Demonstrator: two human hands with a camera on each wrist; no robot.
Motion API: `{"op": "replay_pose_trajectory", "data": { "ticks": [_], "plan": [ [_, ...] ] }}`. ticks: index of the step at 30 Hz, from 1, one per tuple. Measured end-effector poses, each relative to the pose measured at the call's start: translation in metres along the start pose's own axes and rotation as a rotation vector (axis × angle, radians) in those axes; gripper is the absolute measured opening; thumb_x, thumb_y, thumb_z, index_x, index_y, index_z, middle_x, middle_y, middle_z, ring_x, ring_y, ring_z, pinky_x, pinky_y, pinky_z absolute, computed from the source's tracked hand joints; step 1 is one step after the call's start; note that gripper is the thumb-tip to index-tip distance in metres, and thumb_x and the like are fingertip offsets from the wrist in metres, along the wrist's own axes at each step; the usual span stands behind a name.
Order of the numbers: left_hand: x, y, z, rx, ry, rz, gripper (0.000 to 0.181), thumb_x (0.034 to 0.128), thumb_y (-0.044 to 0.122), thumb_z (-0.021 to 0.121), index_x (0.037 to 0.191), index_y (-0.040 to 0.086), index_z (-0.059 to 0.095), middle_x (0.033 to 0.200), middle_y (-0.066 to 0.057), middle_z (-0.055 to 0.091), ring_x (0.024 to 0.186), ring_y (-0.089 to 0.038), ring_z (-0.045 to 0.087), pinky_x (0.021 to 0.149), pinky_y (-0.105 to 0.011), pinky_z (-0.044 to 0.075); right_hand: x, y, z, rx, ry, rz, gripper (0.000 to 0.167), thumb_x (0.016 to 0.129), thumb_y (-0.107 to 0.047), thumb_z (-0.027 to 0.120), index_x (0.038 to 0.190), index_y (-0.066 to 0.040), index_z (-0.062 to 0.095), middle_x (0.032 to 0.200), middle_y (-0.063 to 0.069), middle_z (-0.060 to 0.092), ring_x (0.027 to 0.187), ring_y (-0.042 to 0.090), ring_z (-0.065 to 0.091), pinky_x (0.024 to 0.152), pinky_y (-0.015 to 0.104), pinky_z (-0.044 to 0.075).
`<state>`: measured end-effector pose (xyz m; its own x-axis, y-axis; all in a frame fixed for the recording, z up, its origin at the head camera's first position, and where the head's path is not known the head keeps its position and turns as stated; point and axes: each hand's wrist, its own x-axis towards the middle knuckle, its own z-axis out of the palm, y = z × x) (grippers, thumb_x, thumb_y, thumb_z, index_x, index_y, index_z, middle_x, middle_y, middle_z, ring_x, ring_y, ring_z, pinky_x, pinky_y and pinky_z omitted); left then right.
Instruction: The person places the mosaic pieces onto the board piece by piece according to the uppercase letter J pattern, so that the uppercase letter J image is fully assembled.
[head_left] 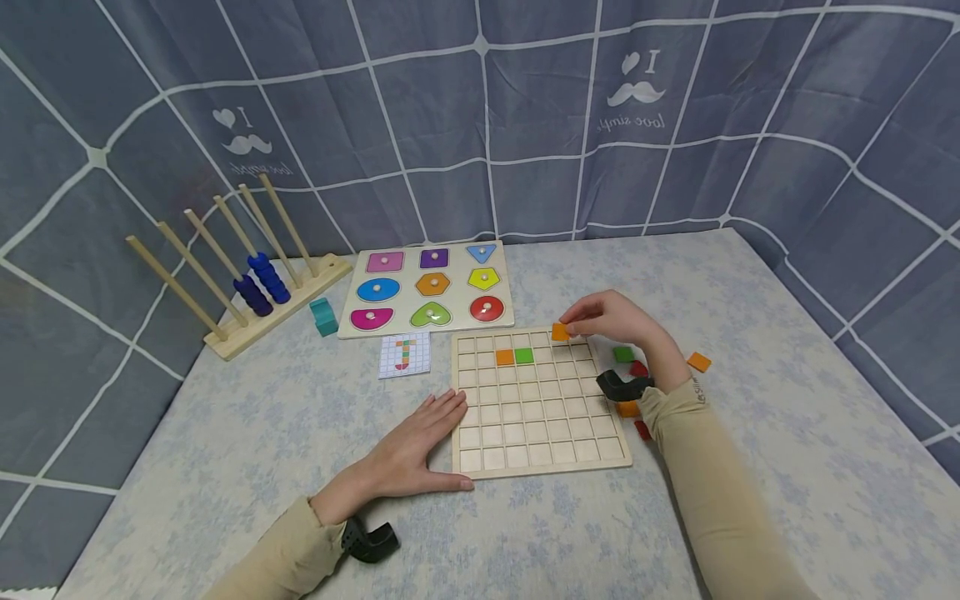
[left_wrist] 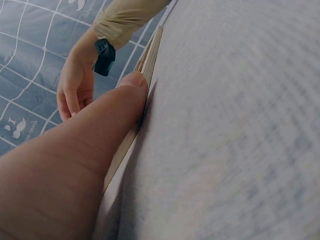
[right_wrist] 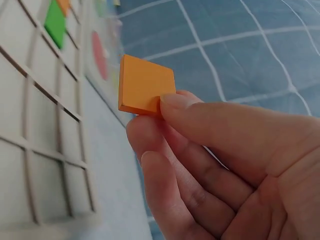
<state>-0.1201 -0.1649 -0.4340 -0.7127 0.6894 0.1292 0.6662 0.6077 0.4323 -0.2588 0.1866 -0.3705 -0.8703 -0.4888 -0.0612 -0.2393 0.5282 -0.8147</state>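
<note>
A wooden grid board [head_left: 543, 412] lies on the table. In its upper rows sit an orange square tile [head_left: 505, 357] and, right beside it, a green square tile [head_left: 523, 356]. My right hand [head_left: 617, 319] pinches another orange tile [right_wrist: 145, 85] between thumb and fingers, held above the board's far right part. My left hand [head_left: 412, 450] rests at the board's left edge with fingers straight; its thumb [left_wrist: 132, 87] touches the board's side. A small pattern card [head_left: 405, 356] with a coloured figure lies up and left of the board.
Loose tiles lie right of the board, including a green one [head_left: 623, 354] and an orange one [head_left: 699, 362]; my right arm partly covers others. Behind stands a shape puzzle board [head_left: 408, 312]. At left are a peg stand [head_left: 281, 310] with blue pieces and a teal piece [head_left: 324, 317].
</note>
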Motion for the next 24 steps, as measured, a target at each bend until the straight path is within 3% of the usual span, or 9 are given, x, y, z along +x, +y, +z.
{"op": "replay_pose_trajectory", "data": {
  "ticks": [5, 11, 16, 20, 24],
  "plan": [
    [0.0, 0.0, 0.0, 0.001, -0.001, 0.0, 0.101, 0.0777, 0.066, 0.061, 0.147, 0.001, 0.027, 0.154, -0.009, 0.021, 0.142, -0.02, 0.013, 0.117, -0.035, 0.011, 0.01, 0.001, 0.016, -0.06, -0.045, -0.029, 0.02, 0.088, -0.012, 0.065, 0.104, -0.001, 0.071, 0.1, 0.012, 0.069, 0.089, 0.022, 0.063, 0.082, 0.037, 0.051],
    [0.0, 0.001, 0.0, 0.001, -0.005, -0.006, 0.101, 0.0779, 0.066, 0.06, 0.147, 0.001, 0.026, 0.154, -0.008, 0.02, 0.142, -0.02, 0.013, 0.117, -0.035, 0.01, 0.015, 0.001, 0.03, -0.121, -0.066, -0.005, 0.017, 0.088, -0.01, 0.065, 0.1, -0.001, 0.072, 0.087, 0.007, 0.07, 0.073, 0.017, 0.061, 0.067, 0.029, 0.05],
    [0.0, 0.001, 0.0, 0.0, -0.008, -0.01, 0.101, 0.0779, 0.066, 0.06, 0.147, 0.001, 0.026, 0.155, -0.008, 0.02, 0.142, -0.019, 0.013, 0.117, -0.035, 0.01, 0.017, 0.0, 0.036, -0.174, -0.064, -0.04, 0.017, 0.086, -0.012, 0.068, 0.1, -0.002, 0.073, 0.095, 0.01, 0.07, 0.085, 0.023, 0.064, 0.074, 0.034, 0.053],
    [0.0, 0.001, 0.0, -0.002, -0.009, -0.007, 0.101, 0.0781, 0.066, 0.06, 0.147, 0.001, 0.026, 0.155, -0.008, 0.019, 0.142, -0.02, 0.012, 0.117, -0.035, 0.01, 0.013, -0.003, 0.03, -0.173, -0.041, -0.004, 0.024, 0.086, -0.013, 0.068, 0.108, -0.003, 0.07, 0.109, 0.013, 0.065, 0.098, 0.029, 0.061, 0.082, 0.041, 0.052],
    [0.0, 0.001, 0.0, -0.007, -0.008, -0.004, 0.1, 0.078, 0.065, 0.061, 0.147, 0.001, 0.026, 0.155, -0.008, 0.019, 0.142, -0.02, 0.013, 0.117, -0.035, 0.011, 0.003, -0.008, 0.011, -0.129, 0.011, 0.003, 0.033, 0.086, -0.016, 0.069, 0.116, -0.002, 0.065, 0.116, 0.017, 0.061, 0.098, 0.03, 0.06, 0.082, 0.043, 0.051]
  ]
}}
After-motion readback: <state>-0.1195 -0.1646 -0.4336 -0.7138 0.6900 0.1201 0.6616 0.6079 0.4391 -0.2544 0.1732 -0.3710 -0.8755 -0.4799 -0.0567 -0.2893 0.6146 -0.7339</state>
